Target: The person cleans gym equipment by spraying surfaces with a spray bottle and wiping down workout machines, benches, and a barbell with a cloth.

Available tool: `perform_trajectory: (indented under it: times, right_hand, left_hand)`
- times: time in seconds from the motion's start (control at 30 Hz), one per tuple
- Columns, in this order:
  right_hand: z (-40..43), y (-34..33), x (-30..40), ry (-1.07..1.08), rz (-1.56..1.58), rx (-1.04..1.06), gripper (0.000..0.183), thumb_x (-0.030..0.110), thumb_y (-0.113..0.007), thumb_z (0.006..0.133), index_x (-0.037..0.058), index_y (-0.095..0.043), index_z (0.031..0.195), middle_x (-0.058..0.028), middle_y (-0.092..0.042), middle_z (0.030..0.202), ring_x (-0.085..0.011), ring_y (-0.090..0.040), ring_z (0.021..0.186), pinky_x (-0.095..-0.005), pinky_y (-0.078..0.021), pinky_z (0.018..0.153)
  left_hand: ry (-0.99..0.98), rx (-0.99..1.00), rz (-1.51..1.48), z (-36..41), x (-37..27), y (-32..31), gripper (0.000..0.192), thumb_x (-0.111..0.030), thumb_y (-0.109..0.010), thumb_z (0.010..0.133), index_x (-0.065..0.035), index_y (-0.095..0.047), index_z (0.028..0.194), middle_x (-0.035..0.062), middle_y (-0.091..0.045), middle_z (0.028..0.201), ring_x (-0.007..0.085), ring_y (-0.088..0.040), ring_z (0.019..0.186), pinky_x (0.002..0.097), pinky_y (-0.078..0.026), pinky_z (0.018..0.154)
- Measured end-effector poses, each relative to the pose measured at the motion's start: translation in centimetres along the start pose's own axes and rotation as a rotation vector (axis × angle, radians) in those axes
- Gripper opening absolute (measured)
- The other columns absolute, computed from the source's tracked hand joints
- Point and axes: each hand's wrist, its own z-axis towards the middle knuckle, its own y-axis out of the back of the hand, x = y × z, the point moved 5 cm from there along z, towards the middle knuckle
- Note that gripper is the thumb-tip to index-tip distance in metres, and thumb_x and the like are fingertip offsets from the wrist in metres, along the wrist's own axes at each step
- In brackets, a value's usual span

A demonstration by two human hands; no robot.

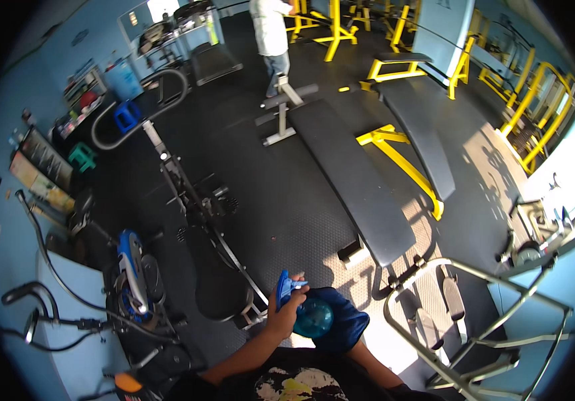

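My left hand [283,313] is wrapped around the neck of a spray bottle [313,318], a translucent blue-green one with a blue trigger head. Just right of the bottle, a dark blue cloth [340,321] covers my right hand, so only the forearm below it shows and its fingers are hidden. Both hands are close together in front of my black printed shirt. Beyond them lies a long black padded bench [350,175] on a metal frame, and to their left is the black seat [222,290] of an exercise machine.
A person [271,35] in a light top stands beyond the bench. A yellow-framed bench [420,140] is at right, a tubular metal machine [488,326] at lower right. Exercise bikes [134,275] stand at left, near a green stool [83,156] and a blue stool [127,116].
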Motion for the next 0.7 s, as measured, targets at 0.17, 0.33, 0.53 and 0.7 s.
perform_trajectory:
  times: [0.17, 0.33, 0.53, 0.7]
  right_hand:
    - [3.2, 7.4, -2.4, 0.161, 0.012, -0.161, 0.050, 0.017, -0.082, 0.061, 0.0016, -0.065, 0.106, -0.0127, -0.066, 0.101, -0.0287, -0.067, 0.094, -0.0353, -0.0525, 0.081]
    - [5.6, 12.1, -6.1, -0.069, 0.126, -0.109, 0.062, 0.021, -0.083, 0.060, 0.0033, -0.060, 0.115, -0.0120, -0.064, 0.107, -0.0274, -0.065, 0.100, -0.0367, -0.0511, 0.086]
    - [10.4, 15.4, -10.1, -0.076, -0.064, -0.133, 0.057, 0.018, -0.081, 0.065, 0.0044, -0.058, 0.116, -0.0129, -0.063, 0.109, -0.0290, -0.063, 0.102, -0.0383, -0.0499, 0.086]
    - [20.4, 17.7, -7.2, -0.090, -0.988, 0.400, 0.020, 0.026, -0.072, 0.073, 0.0125, -0.073, 0.089, -0.0098, -0.068, 0.083, -0.0298, -0.066, 0.088, -0.0418, -0.0502, 0.076]
  left_hand:
    - [-0.232, -0.030, 0.047, 3.2, 4.3, -6.7, 0.050, -0.002, -0.063, 0.093, -0.0064, -0.044, 0.139, 0.0096, -0.051, 0.140, 0.0192, -0.055, 0.125, 0.0332, -0.046, 0.103]
    - [-0.459, 0.059, 0.257, 6.2, 5.1, -13.1, 0.070, -0.005, -0.067, 0.092, -0.0073, -0.027, 0.150, 0.0124, -0.035, 0.152, 0.0245, -0.057, 0.123, 0.0369, -0.046, 0.105]
    - [-0.338, 0.044, 0.238, 14.5, 3.6, -16.0, 0.052, -0.008, -0.064, 0.093, -0.0006, -0.041, 0.139, 0.0113, -0.051, 0.139, 0.0186, -0.054, 0.124, 0.0313, -0.044, 0.103]
    - [-0.290, -0.048, 0.265, 26.3, 3.2, -15.4, 0.054, -0.005, -0.063, 0.090, -0.0011, -0.041, 0.139, 0.0068, -0.056, 0.130, 0.0070, -0.057, 0.087, 0.0259, -0.048, 0.083]
